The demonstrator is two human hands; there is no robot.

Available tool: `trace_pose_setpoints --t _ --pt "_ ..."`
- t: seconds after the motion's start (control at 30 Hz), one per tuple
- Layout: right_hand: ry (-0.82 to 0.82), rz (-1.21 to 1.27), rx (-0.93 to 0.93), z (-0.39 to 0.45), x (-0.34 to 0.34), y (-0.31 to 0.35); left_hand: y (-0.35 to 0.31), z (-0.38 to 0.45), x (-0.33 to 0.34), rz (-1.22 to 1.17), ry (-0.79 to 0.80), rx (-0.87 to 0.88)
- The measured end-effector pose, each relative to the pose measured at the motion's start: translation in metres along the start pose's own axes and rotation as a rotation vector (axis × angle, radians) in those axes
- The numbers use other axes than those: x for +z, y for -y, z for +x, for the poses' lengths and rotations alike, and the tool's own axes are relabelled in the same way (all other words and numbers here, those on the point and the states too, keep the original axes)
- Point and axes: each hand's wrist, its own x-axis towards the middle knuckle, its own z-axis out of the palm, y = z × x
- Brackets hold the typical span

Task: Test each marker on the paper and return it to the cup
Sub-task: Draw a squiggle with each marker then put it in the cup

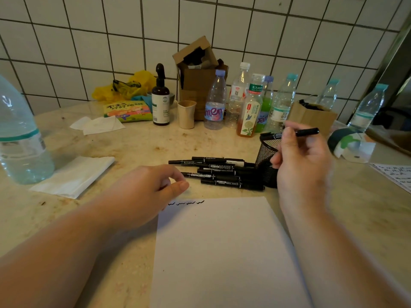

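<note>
A white sheet of paper [222,252] lies in front of me with a few short black squiggles along its top edge. Several black markers [220,172] lie in a pile just beyond it. To their right stands a black mesh cup [268,152] with one marker inside it. My right hand [300,161] hovers over the cup and grips a black marker [308,132] that points to the right. My left hand [153,187] rests at the paper's top left corner, fingers loosely curled with nothing in them, close to the pile.
Several plastic bottles [251,103] line the tiled wall, beside cardboard boxes [195,72], a beige cup [186,114] and a dark pump bottle [160,101]. A large water bottle [20,138] stands at the left next to folded tissues [73,176]. Another written sheet [398,174] lies at the right.
</note>
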Motion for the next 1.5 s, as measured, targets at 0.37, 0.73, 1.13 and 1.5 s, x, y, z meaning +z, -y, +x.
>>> trace_pose_setpoints --t 0.37,0.73,1.13,1.5 --pt "-0.071 -0.163 0.121 0.010 -0.004 -0.004 0.004 0.001 0.003 0.047 -0.018 0.020" --pt "0.433 -0.522 -0.061 -0.011 0.006 -0.003 0.004 0.002 0.003 0.072 -0.009 0.015" --pt "0.695 -0.946 -0.040 -0.019 0.009 -0.026 0.003 0.002 0.002 0.096 0.051 0.058" --pt "0.720 -0.846 -0.024 -0.006 0.007 0.024 0.006 0.002 0.006 0.166 0.150 0.057"
